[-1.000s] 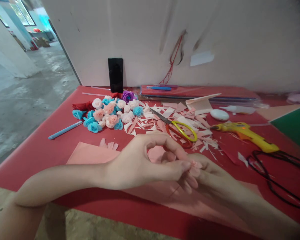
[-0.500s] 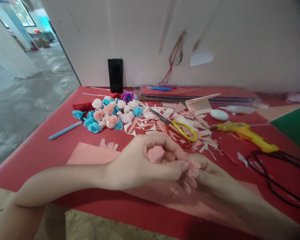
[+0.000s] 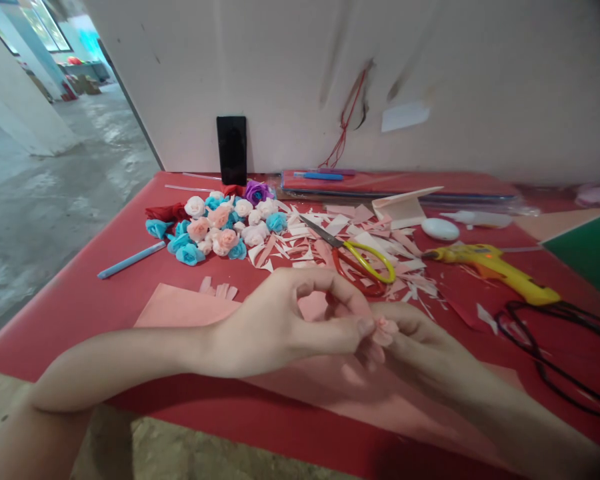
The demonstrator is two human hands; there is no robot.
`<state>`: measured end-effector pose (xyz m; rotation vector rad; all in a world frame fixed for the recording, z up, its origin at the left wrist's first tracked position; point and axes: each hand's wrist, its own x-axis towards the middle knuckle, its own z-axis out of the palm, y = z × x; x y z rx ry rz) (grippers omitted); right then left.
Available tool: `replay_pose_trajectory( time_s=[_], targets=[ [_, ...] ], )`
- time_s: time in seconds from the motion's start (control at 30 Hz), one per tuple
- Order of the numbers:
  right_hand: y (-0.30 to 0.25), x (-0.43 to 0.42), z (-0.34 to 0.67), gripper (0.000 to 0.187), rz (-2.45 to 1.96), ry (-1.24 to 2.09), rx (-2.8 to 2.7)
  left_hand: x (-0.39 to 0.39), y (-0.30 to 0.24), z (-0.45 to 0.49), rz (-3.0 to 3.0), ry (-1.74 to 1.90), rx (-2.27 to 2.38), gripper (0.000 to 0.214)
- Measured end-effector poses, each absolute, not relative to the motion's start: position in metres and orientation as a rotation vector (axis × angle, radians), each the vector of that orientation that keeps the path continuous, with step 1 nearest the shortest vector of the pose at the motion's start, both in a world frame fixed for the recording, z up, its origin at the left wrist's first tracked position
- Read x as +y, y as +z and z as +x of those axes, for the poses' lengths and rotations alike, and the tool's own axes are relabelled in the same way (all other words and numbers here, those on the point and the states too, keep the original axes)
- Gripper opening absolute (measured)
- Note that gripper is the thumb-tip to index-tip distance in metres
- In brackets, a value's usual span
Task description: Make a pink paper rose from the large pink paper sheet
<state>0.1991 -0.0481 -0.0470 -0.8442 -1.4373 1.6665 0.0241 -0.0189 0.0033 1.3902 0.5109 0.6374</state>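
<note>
A red table (image 3: pixel 55 310) spreads under and beyond both hands. On it, beneath the hands and forearms, lies a large sheet of pink paper (image 3: pixel 175 310); what shows of it looks whole, so paper seems to be left to work with. Past the fingers is a wide litter of scraps (image 3: pixel 375 241), suggesting much cutting is done. Beyond the left hand, towards its outer side, sits a heap of flowers (image 3: pixel 225 241), pink, white, blue, red and purple, apparently finished.

The left hand (image 3: pixel 280 327) is curled, its thumb and fingers pinching; the right hand (image 3: pixel 425 343) meets it from the other side, also gripping. Out beyond the right hand rests a yellow glue gun (image 3: pixel 505 270), and straight ahead of the fingers lie scissors (image 3: pixel 347 245); neither is in use. A few cut pieces (image 3: pixel 220 291) lie just past the left wrist.

Smallest is the pink flower (image 3: pixel 386 331) held between both hands' fingertips. Its petals look gathered but loose, so I judge it partly made; whether any glue is on it, I cannot tell.
</note>
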Motion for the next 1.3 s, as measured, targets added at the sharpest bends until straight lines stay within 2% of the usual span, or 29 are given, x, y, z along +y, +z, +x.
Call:
replay_pose_trajectory(
  time_s=[0.67, 0.83, 1.07, 1.3],
  targets=[
    [-0.031, -0.048, 0.196, 0.021, -0.929, 0.874, -1.824, -0.016, 0.007, 0.024, 1.357, 0.595, 0.635, 0.007],
    [-0.032, -0.049, 0.196, 0.025, -0.911, 0.855, -1.852, -0.018, 0.007, 0.023, 1.433, 0.659, 0.613, 0.007],
    [-0.033, -0.050, 0.198, 0.023, -0.929, 0.865, -1.862, -0.022, 0.009, 0.023, 1.839, 0.810, 0.615, 0.014],
    [-0.032, -0.049, 0.195, 0.024, -0.902, 0.850, -1.907, -0.022, 0.009, 0.022, 1.842, 0.801, 0.604, 0.012]
  ],
)
